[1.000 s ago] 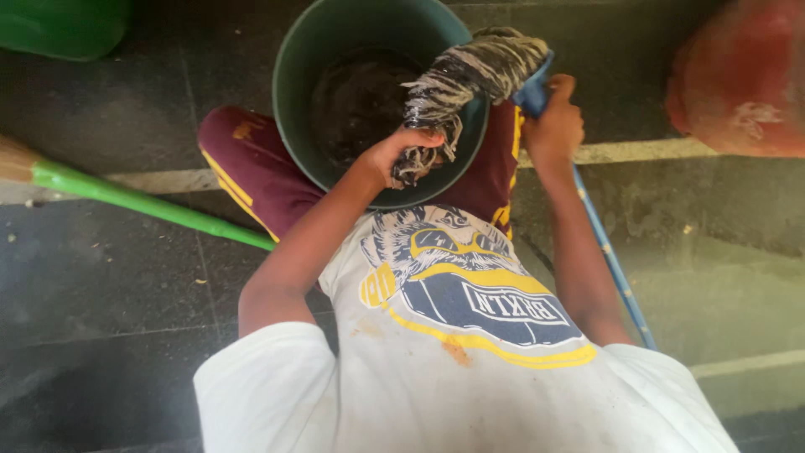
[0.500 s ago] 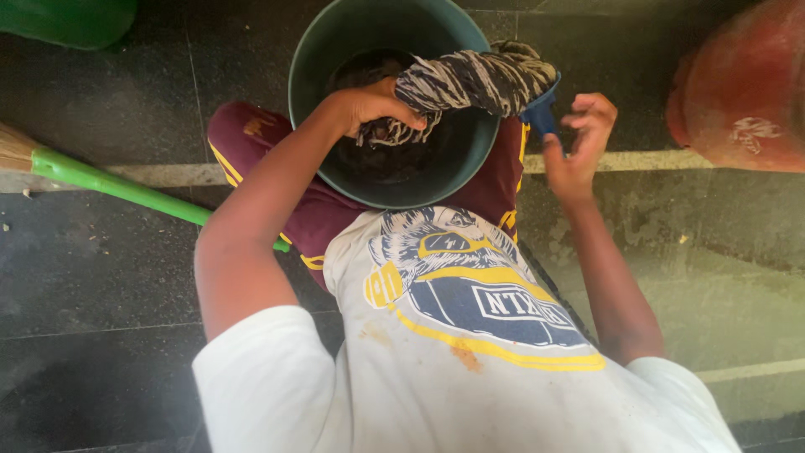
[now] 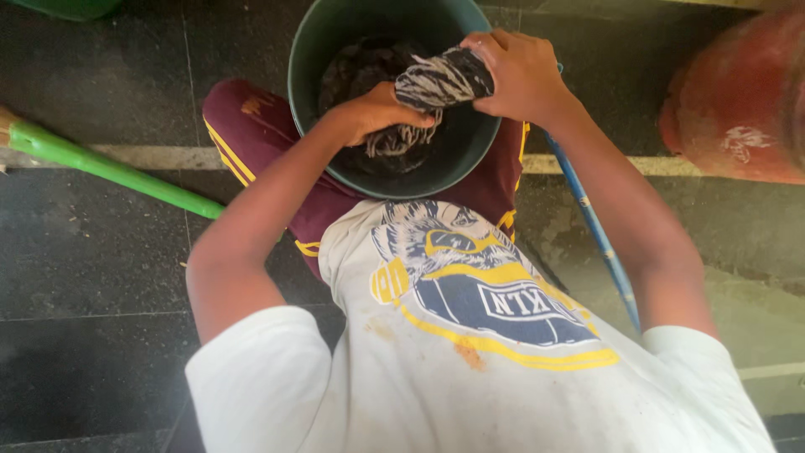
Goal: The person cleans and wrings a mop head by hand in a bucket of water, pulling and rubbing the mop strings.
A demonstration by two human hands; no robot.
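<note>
A dark green bucket (image 3: pixel 312 63) stands between my knees, with dark water inside. Over its mouth both hands grip a wet mop head (image 3: pixel 440 77) of grey and white strands. My left hand (image 3: pixel 377 113) clutches the lower strands, which hang into the bucket. My right hand (image 3: pixel 516 75) is closed around the upper end of the bundle near the bucket's right rim. The mop's blue handle (image 3: pixel 599 239) runs down along my right forearm, partly hidden by the arm.
A green stick (image 3: pixel 109 168) lies on the dark tiled floor at the left. A large reddish-orange container (image 3: pixel 742 109) stands at the right. Another green vessel (image 3: pixel 67 7) peeks in at the top left. My maroon trousers and white printed shirt fill the lower view.
My right hand has left the blue handle and moved onto the mop head. The left hand has slid lower on the strands, and the bundle now sits over the bucket.
</note>
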